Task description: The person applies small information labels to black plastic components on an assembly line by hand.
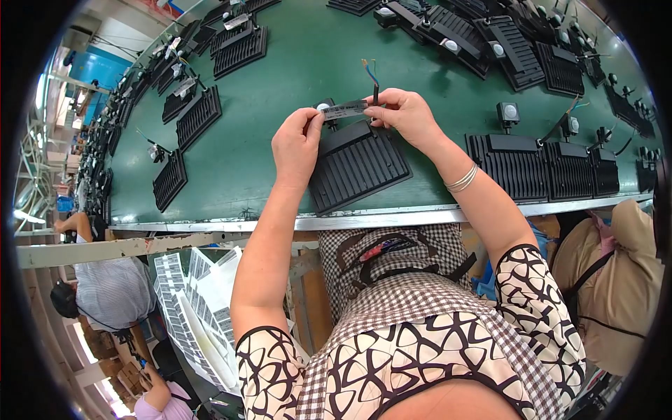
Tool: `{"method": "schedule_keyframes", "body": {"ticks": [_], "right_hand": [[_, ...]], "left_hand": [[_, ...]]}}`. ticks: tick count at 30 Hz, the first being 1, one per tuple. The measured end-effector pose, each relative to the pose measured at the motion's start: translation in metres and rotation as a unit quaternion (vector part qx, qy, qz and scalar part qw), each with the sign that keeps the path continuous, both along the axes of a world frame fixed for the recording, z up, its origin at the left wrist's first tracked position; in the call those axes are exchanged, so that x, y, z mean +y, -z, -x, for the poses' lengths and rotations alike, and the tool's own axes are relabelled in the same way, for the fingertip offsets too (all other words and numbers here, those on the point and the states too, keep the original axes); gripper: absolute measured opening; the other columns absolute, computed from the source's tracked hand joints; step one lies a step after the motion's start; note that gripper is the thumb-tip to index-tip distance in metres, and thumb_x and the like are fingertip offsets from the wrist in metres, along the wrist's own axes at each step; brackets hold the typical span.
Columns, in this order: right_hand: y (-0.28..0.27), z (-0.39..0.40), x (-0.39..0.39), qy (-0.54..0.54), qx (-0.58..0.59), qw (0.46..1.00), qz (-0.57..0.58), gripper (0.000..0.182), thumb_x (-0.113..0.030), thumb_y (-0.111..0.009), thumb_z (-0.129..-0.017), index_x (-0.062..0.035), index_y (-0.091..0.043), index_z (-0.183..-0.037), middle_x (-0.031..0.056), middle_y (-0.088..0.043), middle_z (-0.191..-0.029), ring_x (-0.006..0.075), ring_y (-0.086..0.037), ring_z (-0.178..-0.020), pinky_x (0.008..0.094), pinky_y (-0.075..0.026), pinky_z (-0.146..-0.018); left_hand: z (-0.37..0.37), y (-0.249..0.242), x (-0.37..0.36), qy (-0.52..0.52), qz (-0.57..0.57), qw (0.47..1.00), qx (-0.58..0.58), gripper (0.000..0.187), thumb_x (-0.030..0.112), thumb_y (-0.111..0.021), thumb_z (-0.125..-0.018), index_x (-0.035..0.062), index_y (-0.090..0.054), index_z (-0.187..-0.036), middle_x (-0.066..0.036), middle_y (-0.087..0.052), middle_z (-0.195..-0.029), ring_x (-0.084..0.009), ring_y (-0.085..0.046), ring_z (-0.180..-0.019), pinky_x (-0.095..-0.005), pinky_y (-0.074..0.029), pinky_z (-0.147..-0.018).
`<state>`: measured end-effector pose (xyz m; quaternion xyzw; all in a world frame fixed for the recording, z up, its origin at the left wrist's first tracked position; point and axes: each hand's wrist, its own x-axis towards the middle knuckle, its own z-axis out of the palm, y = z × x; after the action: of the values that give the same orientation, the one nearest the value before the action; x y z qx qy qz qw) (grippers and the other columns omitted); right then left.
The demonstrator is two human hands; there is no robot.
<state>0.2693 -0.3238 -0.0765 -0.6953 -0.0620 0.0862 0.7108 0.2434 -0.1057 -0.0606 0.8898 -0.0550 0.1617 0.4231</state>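
A silver-grey printed label [344,110] is stretched between my two hands, just above a black finned floodlight [360,168] on the green table. My left hand [297,143] pinches the label's left end between thumb and fingers. At its right end, my right hand [406,119] pinches it too, close to the floodlight's black cable [376,92]. Bare coloured wires stick up from that cable. Partly hidden behind the label is the lamp's white-domed sensor [323,106].
Several finned floodlights [507,168] stand in a row to the right, with more piled at the far right [511,52]. Others [198,117] lie on the left. Printed label sheets [199,308] hang below the table edge [280,224]. People sit on both sides.
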Motion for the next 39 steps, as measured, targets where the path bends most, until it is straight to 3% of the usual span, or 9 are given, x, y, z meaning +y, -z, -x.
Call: {"method": "schedule_keyframes", "body": {"ticks": [9, 10, 14, 18, 21, 28, 34, 37, 39], "right_hand": [[0.009, -0.001, 0.003, 0.003, -0.031, 0.999, -0.041, 0.015, -0.010, -0.071, -0.086, 0.0020, -0.067, -0.095, 0.0020, -0.064, -0.078, 0.0072, -0.061, -0.066, 0.0199, -0.051, -0.063], [0.009, -0.001, 0.003, 0.002, -0.035, 0.998, -0.048, 0.014, -0.009, -0.071, -0.086, 0.0023, -0.067, -0.094, 0.0022, -0.063, -0.077, 0.0074, -0.061, -0.066, 0.0202, -0.052, -0.063], [0.012, 0.001, -0.001, 0.029, 0.017, 0.991, -0.126, 0.013, -0.009, -0.069, -0.088, 0.0029, -0.065, -0.094, 0.0028, -0.063, -0.081, 0.0079, -0.061, -0.068, 0.0236, -0.055, -0.066], [0.006, 0.001, 0.005, 0.034, 0.050, 0.990, -0.129, 0.013, -0.007, -0.068, -0.089, 0.0010, -0.064, -0.098, 0.0012, -0.059, -0.078, 0.0082, -0.058, -0.067, 0.0276, -0.057, -0.074], [0.011, 0.002, 0.003, 0.031, 0.026, 0.990, -0.133, 0.014, -0.009, -0.069, -0.088, 0.0007, -0.065, -0.098, 0.0010, -0.062, -0.079, 0.0072, -0.061, -0.068, 0.0216, -0.054, -0.067], [0.010, 0.002, 0.003, 0.024, 0.027, 0.989, -0.141, 0.015, -0.010, -0.070, -0.088, 0.0001, -0.065, -0.097, -0.0002, -0.062, -0.076, 0.0070, -0.061, -0.068, 0.0209, -0.052, -0.066], [0.010, 0.002, 0.004, 0.032, 0.039, 0.989, -0.139, 0.013, -0.009, -0.070, -0.087, -0.0001, -0.066, -0.095, 0.0004, -0.063, -0.076, 0.0075, -0.062, -0.068, 0.0213, -0.052, -0.066], [0.010, 0.007, 0.007, 0.056, 0.021, 0.986, -0.156, 0.010, -0.007, -0.070, -0.087, -0.0004, -0.067, -0.094, 0.0009, -0.064, -0.078, 0.0078, -0.062, -0.068, 0.0213, -0.052, -0.067], [0.014, 0.009, 0.008, 0.069, 0.002, 0.986, -0.154, 0.007, -0.004, -0.069, -0.086, -0.0012, -0.067, -0.093, 0.0015, -0.065, -0.081, 0.0079, -0.063, -0.071, 0.0210, -0.052, -0.069]], "left_hand": [[-0.003, 0.007, -0.006, -0.014, -0.078, 0.989, -0.124, 0.010, 0.015, -0.066, -0.088, 0.0057, -0.064, -0.086, -0.011, -0.062, -0.078, -0.0264, -0.059, -0.063, -0.0339, -0.047, -0.059], [-0.005, 0.009, -0.005, -0.016, -0.084, 0.990, -0.116, 0.011, 0.015, -0.065, -0.089, 0.0046, -0.063, -0.086, -0.010, -0.061, -0.074, -0.0229, -0.057, -0.060, -0.0330, -0.045, -0.057], [-0.020, 0.013, 0.031, -0.099, 0.130, 0.987, -0.015, 0.016, 0.017, -0.061, -0.095, 0.0024, -0.061, -0.089, 0.001, -0.055, -0.070, -0.0043, -0.047, -0.054, -0.0214, -0.037, -0.049], [0.000, 0.000, 0.024, -0.033, 0.229, 0.971, 0.062, 0.018, 0.020, -0.062, -0.095, 0.0022, -0.063, -0.099, 0.002, -0.054, -0.070, -0.0029, -0.045, -0.053, -0.0199, -0.036, -0.047], [0.009, -0.014, 0.006, -0.010, 0.293, 0.941, 0.172, 0.023, 0.021, -0.066, -0.093, 0.0026, -0.064, -0.105, 0.003, -0.052, -0.069, -0.0022, -0.044, -0.052, -0.0198, -0.034, -0.046], [-0.010, -0.016, -0.009, 0.026, 0.213, 0.967, 0.136, 0.030, 0.014, -0.076, -0.083, 0.0021, -0.064, -0.108, 0.008, -0.049, -0.067, -0.0011, -0.038, -0.054, -0.0191, -0.029, -0.048], [-0.017, -0.024, -0.014, 0.017, 0.165, 0.972, 0.169, 0.020, 0.013, -0.075, -0.083, 0.0034, -0.067, -0.098, 0.006, -0.051, -0.068, -0.0033, -0.040, -0.057, -0.0221, -0.032, -0.050], [-0.007, -0.022, -0.021, 0.015, -0.006, 1.000, -0.016, 0.018, 0.008, -0.073, -0.079, 0.0045, -0.065, -0.094, 0.001, -0.050, -0.066, -0.0109, -0.045, -0.056, -0.0276, -0.037, -0.051], [0.000, -0.017, -0.017, 0.094, -0.126, 0.964, -0.213, 0.019, 0.005, -0.071, -0.074, 0.0050, -0.064, -0.092, -0.001, -0.049, -0.066, -0.0159, -0.048, -0.056, -0.0305, -0.039, -0.051]]}}
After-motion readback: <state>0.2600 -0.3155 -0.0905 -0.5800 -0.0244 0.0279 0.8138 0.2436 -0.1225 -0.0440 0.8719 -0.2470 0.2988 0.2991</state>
